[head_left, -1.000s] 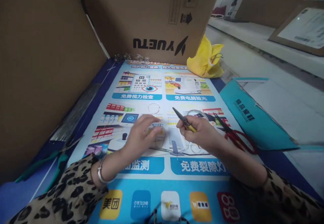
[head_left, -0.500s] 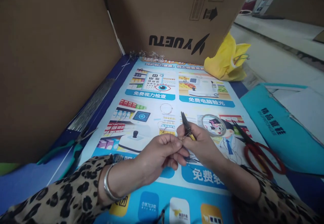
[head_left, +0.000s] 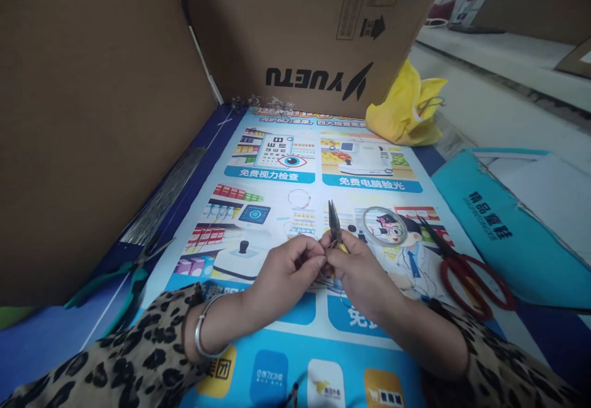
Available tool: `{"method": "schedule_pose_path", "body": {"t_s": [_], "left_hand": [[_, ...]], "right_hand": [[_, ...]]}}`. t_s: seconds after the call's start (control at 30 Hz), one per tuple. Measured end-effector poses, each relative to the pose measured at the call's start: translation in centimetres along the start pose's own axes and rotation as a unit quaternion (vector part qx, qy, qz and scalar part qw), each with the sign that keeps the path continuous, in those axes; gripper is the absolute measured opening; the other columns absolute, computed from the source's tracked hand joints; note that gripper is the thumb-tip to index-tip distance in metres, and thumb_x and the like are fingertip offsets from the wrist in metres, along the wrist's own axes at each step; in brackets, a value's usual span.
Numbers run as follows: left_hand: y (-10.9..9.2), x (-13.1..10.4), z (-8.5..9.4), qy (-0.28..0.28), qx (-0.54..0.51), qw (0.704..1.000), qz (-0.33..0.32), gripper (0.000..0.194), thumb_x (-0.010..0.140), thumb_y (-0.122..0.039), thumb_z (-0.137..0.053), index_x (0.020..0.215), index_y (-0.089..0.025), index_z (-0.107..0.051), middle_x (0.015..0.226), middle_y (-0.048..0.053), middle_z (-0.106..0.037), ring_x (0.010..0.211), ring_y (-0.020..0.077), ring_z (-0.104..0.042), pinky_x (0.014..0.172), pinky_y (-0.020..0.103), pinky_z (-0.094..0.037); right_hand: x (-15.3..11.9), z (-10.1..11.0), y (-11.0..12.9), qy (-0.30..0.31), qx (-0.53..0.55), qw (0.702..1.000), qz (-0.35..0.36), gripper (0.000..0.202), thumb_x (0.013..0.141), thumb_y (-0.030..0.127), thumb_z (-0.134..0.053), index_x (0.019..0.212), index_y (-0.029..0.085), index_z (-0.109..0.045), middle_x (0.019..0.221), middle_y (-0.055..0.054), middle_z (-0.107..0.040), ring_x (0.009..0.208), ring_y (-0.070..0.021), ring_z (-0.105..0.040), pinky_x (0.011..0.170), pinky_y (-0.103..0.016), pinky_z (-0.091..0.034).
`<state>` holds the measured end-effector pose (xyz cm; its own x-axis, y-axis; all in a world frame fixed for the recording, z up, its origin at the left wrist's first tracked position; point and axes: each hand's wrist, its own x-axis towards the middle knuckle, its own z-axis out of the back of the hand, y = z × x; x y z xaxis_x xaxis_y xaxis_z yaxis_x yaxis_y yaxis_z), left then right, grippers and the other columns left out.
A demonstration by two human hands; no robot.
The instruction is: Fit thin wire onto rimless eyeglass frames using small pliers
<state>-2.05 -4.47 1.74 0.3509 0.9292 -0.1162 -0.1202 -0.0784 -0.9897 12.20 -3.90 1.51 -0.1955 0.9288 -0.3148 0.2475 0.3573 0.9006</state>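
Observation:
Needle-nose pliers with yellow handles sit in my right hand, their jaws pointing up and away. My left hand meets the right one, thumb and forefinger pinched together beside the pliers' handles. A thin wire seems to be in that pinch; most of it is hidden by the fingers. Just beyond the hands, a thin wire ring lies on the printed poster, with another faint loop nearer the left hand. Right of the pliers lies a clear ring like a tape roll.
Red-handled scissors lie at the right, beside a turquoise box. Green-handled pliers and a bundle of straight wires are at the left. Cardboard walls the back and left; a yellow bag stands behind.
My left fingers have curled in tighter against the right hand, and the lower fingers no longer show beneath. The pliers stay in my right hand. The whole view has shifted slightly.

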Motion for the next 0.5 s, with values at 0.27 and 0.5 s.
{"method": "schedule_pose_path", "body": {"t_s": [0.27, 0.5], "left_hand": [[0.65, 0.51, -0.05, -0.021, -0.022, 0.999, 0.028, 0.008, 0.08, -0.023, -0.054, 0.079, -0.017, -0.048, 0.069, -0.002, -0.054, 0.062, 0.0079, -0.051, 0.057, 0.021, -0.042], [0.54, 0.7, 0.0, -0.016, -0.117, 0.993, 0.026, 0.01, 0.079, -0.022, -0.056, 0.081, -0.016, -0.048, 0.067, -0.004, -0.053, 0.058, 0.0061, -0.05, 0.056, 0.02, -0.041]], "right_hand": [[0.16, 0.28, -0.47, 0.005, 0.017, 1.0, 0.014, 0.009, 0.072, 0.022, -0.059, 0.074, 0.021, -0.051, 0.07, 0.004, -0.048, 0.065, -0.0093, -0.043, 0.06, -0.024, -0.034], [0.18, 0.17, -0.76, 0.004, 0.021, 1.0, 0.016, 0.01, 0.075, 0.026, -0.061, 0.079, 0.02, -0.055, 0.074, 0.002, -0.053, 0.067, -0.0098, -0.049, 0.064, -0.025, -0.038]]}}
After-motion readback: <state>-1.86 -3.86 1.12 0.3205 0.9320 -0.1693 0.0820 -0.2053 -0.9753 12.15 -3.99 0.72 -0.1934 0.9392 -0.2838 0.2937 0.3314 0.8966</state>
